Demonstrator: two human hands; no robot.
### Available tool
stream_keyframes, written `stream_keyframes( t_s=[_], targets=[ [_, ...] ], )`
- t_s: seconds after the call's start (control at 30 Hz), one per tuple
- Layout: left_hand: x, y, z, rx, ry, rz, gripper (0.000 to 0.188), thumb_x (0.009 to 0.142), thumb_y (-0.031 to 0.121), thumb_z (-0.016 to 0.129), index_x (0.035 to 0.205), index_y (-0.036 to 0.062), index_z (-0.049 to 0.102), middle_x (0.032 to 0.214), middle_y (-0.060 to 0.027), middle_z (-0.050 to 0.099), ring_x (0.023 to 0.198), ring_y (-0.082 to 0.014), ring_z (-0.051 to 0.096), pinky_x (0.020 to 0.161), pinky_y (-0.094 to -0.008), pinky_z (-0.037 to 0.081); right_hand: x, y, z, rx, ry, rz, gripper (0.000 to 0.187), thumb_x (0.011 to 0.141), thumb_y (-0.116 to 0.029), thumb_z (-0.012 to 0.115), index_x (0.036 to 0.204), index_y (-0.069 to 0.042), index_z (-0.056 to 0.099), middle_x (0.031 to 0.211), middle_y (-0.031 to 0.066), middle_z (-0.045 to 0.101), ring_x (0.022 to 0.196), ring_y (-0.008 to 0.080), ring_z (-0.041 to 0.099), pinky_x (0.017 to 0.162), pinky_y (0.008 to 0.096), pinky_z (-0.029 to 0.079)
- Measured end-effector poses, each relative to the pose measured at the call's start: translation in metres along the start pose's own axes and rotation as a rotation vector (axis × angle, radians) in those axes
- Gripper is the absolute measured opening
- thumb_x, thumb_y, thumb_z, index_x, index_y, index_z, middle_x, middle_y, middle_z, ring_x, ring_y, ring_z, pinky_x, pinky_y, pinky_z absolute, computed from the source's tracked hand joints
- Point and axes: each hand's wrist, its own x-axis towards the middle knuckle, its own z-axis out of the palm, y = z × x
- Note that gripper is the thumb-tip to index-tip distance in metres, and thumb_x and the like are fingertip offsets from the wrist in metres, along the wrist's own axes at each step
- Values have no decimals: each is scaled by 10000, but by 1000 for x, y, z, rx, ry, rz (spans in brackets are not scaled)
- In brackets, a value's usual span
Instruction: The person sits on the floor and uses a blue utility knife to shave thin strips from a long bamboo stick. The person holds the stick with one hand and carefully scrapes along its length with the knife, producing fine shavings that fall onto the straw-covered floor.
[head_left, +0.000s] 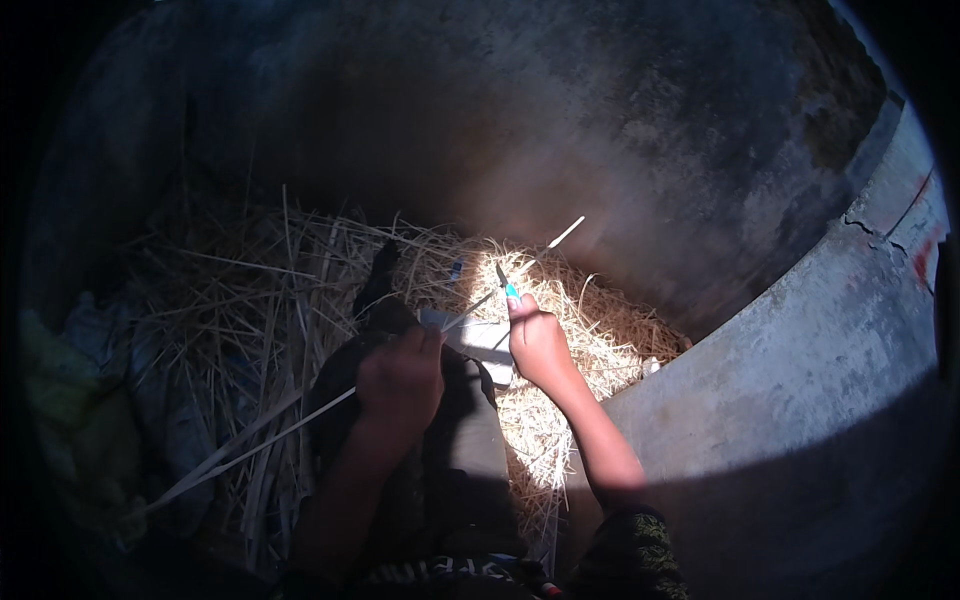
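A long, thin, pale strip (567,232), which looks like split cane or bamboo, runs slantwise across the view from lower left to upper right. My left hand (402,385) is closed round it, above my dark-clothed leg. Farther along the strip is my right hand (540,340), wrapped round a small knife (512,290) with a turquoise handle. Its short dark blade points up and away, close to the strip; I cannot tell whether they touch. Beneath both hands lies a flat grey-white piece (485,340), partly covered by my leg.
Shavings and thin strips (560,410) cover the ground, sunlit at right and shaded at left. A dark, stained wall (560,110) curves behind them. A grey concrete wall (780,350) slopes along the right. Pale sacking (80,420) lies at far left.
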Motion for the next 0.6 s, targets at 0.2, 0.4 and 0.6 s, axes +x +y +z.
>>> stream_keyframes(
  t_s=[0.2,0.4,0.6],
  targets=[
    [-4,3,-5,12,57,94,210,808,93,663,1016,63,672,755,-51,551,658,-213,611,570,-345,483,53,65,-29,-55,167,95,581,1078,-443,307,964,48,599,915,347,640,898,540,618,796,584,499],
    [-1,13,-13,-74,134,154,118,876,147,705,976,85,695,710,-55,527,574,-238,571,506,-369,452,82,157,-86,106,290,139,529,1083,-402,345,976,56,586,888,317,624,857,501,586,766,482,464],
    [0,19,-10,-55,117,143,125,871,128,681,984,77,695,715,-43,538,584,-216,582,508,-350,459,54,170,-106,-108,148,216,630,1070,-484,346,982,97,574,812,348,602,817,527,599,719,514,476]
  ],
)
